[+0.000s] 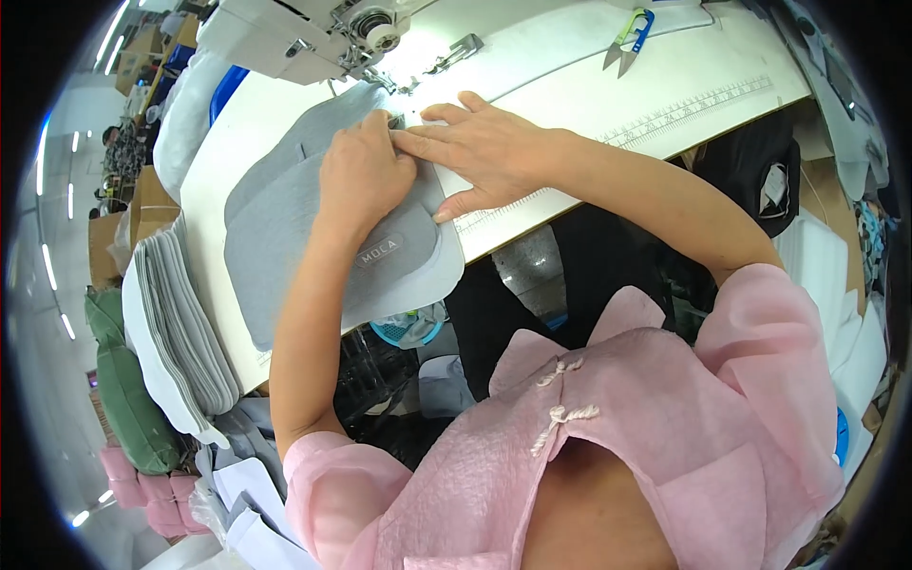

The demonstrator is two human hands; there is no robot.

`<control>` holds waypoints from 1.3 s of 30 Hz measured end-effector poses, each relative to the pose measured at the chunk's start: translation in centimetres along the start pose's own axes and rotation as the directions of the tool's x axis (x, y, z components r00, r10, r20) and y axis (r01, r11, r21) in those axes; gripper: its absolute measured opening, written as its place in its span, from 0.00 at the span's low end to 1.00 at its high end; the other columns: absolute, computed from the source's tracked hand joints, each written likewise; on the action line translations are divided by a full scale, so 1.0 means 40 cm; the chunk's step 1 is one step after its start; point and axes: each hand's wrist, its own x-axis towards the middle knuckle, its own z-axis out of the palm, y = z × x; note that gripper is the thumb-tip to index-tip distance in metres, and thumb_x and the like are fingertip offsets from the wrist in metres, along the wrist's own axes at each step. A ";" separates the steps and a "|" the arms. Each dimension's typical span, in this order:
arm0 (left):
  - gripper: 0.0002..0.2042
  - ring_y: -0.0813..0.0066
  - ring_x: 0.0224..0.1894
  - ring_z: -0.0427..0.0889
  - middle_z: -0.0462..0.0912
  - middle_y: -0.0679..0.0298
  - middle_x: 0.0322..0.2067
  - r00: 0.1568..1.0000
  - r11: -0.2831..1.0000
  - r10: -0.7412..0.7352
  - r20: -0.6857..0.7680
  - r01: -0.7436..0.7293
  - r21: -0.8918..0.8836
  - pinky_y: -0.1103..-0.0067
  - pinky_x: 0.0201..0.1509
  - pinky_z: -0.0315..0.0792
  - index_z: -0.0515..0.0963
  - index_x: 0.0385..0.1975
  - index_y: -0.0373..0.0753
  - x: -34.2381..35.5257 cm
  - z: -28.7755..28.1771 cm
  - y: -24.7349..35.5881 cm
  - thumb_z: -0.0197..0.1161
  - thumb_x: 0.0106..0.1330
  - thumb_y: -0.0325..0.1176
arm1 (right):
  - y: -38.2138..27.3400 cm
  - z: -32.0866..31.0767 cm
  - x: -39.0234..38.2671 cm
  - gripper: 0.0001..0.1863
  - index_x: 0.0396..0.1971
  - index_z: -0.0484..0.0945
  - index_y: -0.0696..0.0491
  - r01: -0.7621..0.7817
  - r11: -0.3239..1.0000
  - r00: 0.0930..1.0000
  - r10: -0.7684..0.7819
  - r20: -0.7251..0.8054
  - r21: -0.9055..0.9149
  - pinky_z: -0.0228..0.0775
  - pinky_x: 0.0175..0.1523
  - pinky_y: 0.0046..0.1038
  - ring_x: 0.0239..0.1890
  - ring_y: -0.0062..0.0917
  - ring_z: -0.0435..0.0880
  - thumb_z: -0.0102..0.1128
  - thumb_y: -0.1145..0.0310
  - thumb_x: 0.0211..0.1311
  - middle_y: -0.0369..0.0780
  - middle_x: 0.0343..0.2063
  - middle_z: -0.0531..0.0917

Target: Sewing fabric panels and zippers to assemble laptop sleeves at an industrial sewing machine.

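Note:
A grey padded fabric piece [275,228] with rounded corners and a small sewn label lies on the white sewing table, its far end under the head of a sewing machine [313,43]. My left hand [366,176] rests on this piece with its fingers bent and closed on the cloth just before the needle area. Flat and spread, my right hand [489,147] reaches in from the right. Its index finger meets my left fingers, and its thumb touches the fabric's right edge. The left fingertips are partly hidden.
Blue-and-green thread snips [629,43] lie at the table's far right, beyond a printed ruler scale [684,109]. A stack of grey-white panels [180,323] hangs over the left edge. Below the table stands a blue basket [408,331]. Green and pink bundles sit at left.

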 end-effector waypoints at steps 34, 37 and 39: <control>0.04 0.57 0.30 0.75 0.72 0.53 0.26 0.972 0.970 0.223 -0.078 -0.213 0.121 0.69 0.33 0.70 0.74 0.20 0.33 0.023 0.026 -0.011 0.54 0.46 0.25 | -0.001 -0.011 -0.006 0.29 0.50 0.67 0.41 0.060 0.998 0.996 -0.058 0.069 -0.033 0.49 0.55 0.40 0.57 0.31 0.57 0.43 0.40 0.51 0.37 0.50 0.67; 0.10 0.57 0.31 0.75 0.73 0.49 0.28 0.984 0.984 0.176 -0.039 -0.174 0.049 0.70 0.34 0.70 0.76 0.24 0.32 0.018 0.026 -0.009 0.54 0.51 0.33 | 0.021 -0.010 -0.008 0.27 0.48 0.69 0.44 0.121 0.992 0.993 -0.121 0.009 0.036 0.50 0.54 0.39 0.56 0.32 0.59 0.45 0.44 0.53 0.37 0.48 0.69; 0.13 0.56 0.34 0.75 0.73 0.49 0.32 0.988 0.987 0.154 0.021 -0.152 -0.052 0.71 0.38 0.69 0.77 0.26 0.32 0.023 0.008 -0.013 0.53 0.53 0.38 | 0.040 -0.011 -0.009 0.22 0.43 0.73 0.48 0.114 0.977 0.993 -0.112 -0.021 0.181 0.52 0.55 0.35 0.54 0.33 0.61 0.49 0.51 0.52 0.38 0.45 0.72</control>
